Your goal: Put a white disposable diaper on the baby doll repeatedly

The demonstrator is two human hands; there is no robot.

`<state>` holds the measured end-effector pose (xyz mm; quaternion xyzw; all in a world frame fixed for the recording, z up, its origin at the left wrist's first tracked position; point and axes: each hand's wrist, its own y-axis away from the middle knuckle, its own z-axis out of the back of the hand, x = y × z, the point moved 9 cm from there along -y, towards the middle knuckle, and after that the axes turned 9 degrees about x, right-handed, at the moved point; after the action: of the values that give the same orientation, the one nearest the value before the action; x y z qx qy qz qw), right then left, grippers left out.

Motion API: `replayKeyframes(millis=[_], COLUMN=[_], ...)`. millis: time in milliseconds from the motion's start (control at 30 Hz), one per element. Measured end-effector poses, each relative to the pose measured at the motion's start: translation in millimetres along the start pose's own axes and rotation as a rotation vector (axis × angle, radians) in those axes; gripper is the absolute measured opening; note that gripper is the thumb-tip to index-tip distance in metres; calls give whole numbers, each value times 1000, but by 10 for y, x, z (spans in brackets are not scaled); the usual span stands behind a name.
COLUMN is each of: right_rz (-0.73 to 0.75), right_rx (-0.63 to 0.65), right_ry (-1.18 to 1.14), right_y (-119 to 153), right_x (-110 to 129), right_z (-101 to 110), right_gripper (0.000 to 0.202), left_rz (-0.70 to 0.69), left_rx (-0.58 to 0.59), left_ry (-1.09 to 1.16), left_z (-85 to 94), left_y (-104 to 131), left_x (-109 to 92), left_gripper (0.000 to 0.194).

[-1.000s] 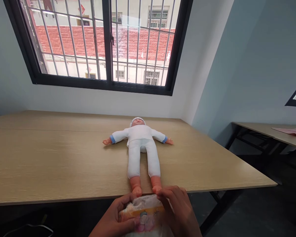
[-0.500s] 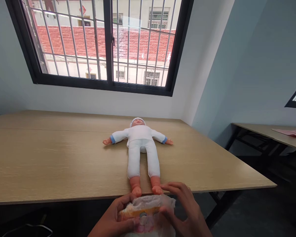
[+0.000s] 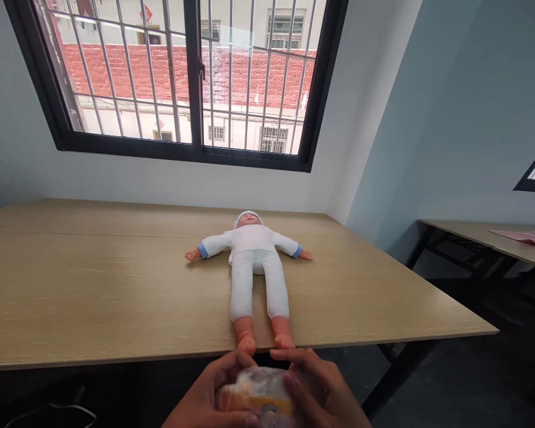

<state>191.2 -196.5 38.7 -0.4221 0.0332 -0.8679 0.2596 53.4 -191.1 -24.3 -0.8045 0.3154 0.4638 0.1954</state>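
A folded diaper (image 3: 263, 392), white with an orange band and a printed figure, is between my two hands at the bottom of the view, in front of the table edge. My left hand (image 3: 214, 392) grips its left side. My right hand (image 3: 318, 386) holds its right side, fingers curled over the top. Just beyond, a baby doll (image 3: 254, 244) in white clothes and a white cap lies face up, arms spread, its bare feet at the table's front edge.
The doll lies on a wooden table (image 3: 116, 285). A barred window (image 3: 196, 89) is in the wall behind. At the right, a second table (image 3: 463, 232) bears a pink cloth (image 3: 524, 238). A thin curved metal piece (image 3: 71, 409) shows at the lower left.
My right hand has moved left and closed onto the diaper. The diaper looks smaller and sits slightly lower, tilted differently. The doll has not moved.
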Motion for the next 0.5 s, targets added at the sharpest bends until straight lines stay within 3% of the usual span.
replayKeyframes(millis=[100, 300, 500], right_rz=[-6, 15, 9], right_rx=[-10, -32, 221], right_ry=[-82, -67, -21], right_y=[-25, -42, -50], right_x=[-68, -30, 137], right_z=[-26, 18, -127], right_gripper=[28, 31, 33], left_rz=[-83, -113, -140], left_rx=[-64, -215, -278], left_ry=[-74, -261, -417], left_z=[55, 193, 158], left_y=[1, 86, 128], left_x=[-137, -264, -287], left_gripper=[44, 44, 45])
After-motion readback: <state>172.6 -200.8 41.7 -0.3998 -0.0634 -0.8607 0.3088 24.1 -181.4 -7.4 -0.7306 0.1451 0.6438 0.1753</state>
